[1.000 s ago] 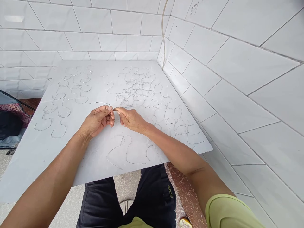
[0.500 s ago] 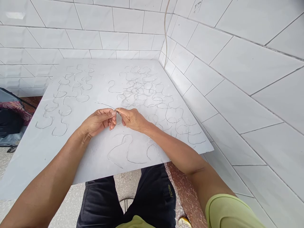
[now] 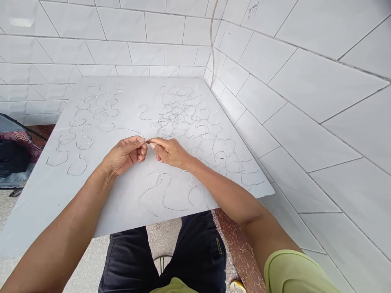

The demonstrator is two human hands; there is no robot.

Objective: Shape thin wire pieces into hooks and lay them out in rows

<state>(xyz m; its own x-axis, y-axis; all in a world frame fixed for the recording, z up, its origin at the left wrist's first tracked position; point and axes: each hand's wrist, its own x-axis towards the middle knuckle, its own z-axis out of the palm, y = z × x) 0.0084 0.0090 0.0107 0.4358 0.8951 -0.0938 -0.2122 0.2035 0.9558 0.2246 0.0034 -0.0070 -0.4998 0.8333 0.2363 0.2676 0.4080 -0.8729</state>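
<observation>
A thin wire [image 3: 131,130] runs out to the left from between my hands, its free end above the white board [image 3: 122,195]. My left hand [image 3: 126,154] pinches it between thumb and forefinger. Close beside it, my right hand [image 3: 168,151] has its thumb and forefinger on the same wire, the forefinger stretched along it. The part of the wire under the fingers is hidden. Nearer to me on the board lie a few bent wires [image 3: 164,191], curved into S and hook shapes.
Many bent wires [image 3: 183,114] lie tangled on the board's right half. Another group of curved wires [image 3: 82,142] spreads over its left side. Tiled walls [image 3: 305,101] border the back and right. A dark bag [image 3: 14,156] stands at the left.
My left hand has shifted slightly left, and the wire's free end has moved left and up with it. A small gap now shows between the fingertips of my two hands.
</observation>
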